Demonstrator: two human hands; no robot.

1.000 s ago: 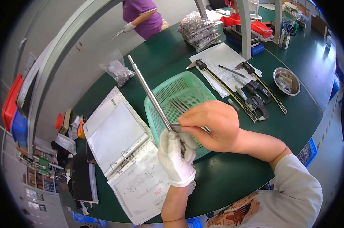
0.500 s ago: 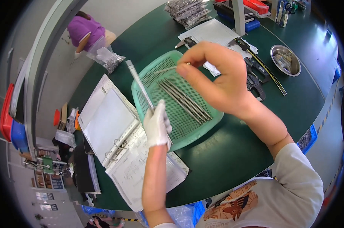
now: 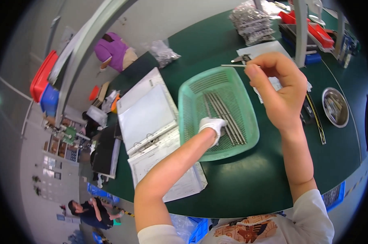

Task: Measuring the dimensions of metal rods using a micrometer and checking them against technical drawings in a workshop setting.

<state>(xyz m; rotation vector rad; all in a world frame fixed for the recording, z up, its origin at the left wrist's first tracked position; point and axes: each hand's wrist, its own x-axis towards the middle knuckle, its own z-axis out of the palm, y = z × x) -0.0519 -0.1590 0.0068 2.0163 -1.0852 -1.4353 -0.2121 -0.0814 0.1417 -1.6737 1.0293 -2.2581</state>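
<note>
My right hand point(image 3: 279, 87), bare, is raised above the right rim of a green mesh basket point(image 3: 255, 134). Thumb and forefinger pinch a thin metal pin point(image 3: 232, 65), which points left over the basket's far rim. Down inside the basket is my left hand point(image 3: 212, 125) in a white glove, its fingers curled round a metal rod point(image 3: 207, 105) and partly hidden. That rod lies along the left of several long metal rods point(image 3: 228, 116), side by side on the basket floor.
An open ring binder point(image 3: 145, 110) lies left of the basket. Right of it are a black-and-yellow ruler point(image 3: 316, 118) and a metal bowl point(image 3: 334, 106) of small parts. Bagged parts point(image 3: 251, 22) are piled at the back. One person point(image 3: 115, 51) stands beyond the table, another point(image 3: 92, 211) lower left.
My left hand has lowered its rod from above the basket down beside the others. My right hand still pinches the pin, now farther from the basket's middle. The view has shifted left.
</note>
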